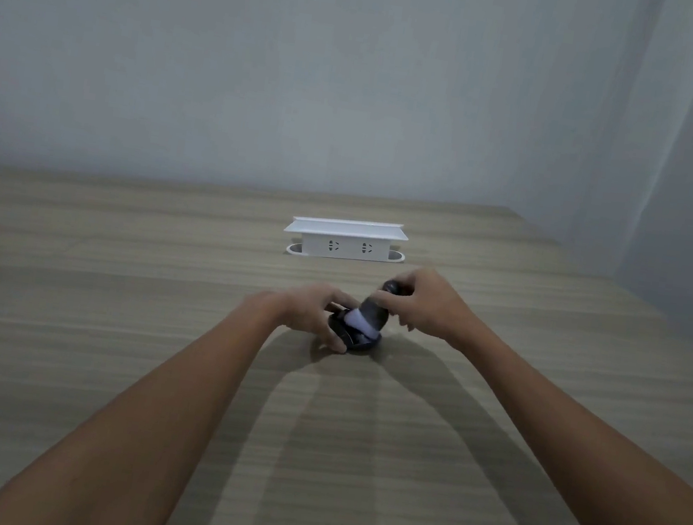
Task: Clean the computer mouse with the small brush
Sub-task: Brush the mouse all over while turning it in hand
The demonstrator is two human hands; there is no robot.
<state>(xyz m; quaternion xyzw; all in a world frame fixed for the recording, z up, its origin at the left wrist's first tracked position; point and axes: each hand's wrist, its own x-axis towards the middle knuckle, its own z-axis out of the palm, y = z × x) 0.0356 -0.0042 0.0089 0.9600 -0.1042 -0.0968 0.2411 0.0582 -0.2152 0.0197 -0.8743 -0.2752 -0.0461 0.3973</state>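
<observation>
A dark computer mouse (358,340) rests on the wooden table (105,317), near the middle. My left hand (306,312) grips its left side, fingers curled around it. My right hand (423,306) holds a small brush (375,311) with a dark stubby handle, tilted down to the left. Its pale bristles (358,320) press on the top of the mouse. Part of the mouse is hidden under the brush and my fingers.
A white pop-up power socket block (345,240) stands on the table just beyond my hands. The wall runs behind the table, and the table's right edge meets a side wall. The front edge lies close to my body.
</observation>
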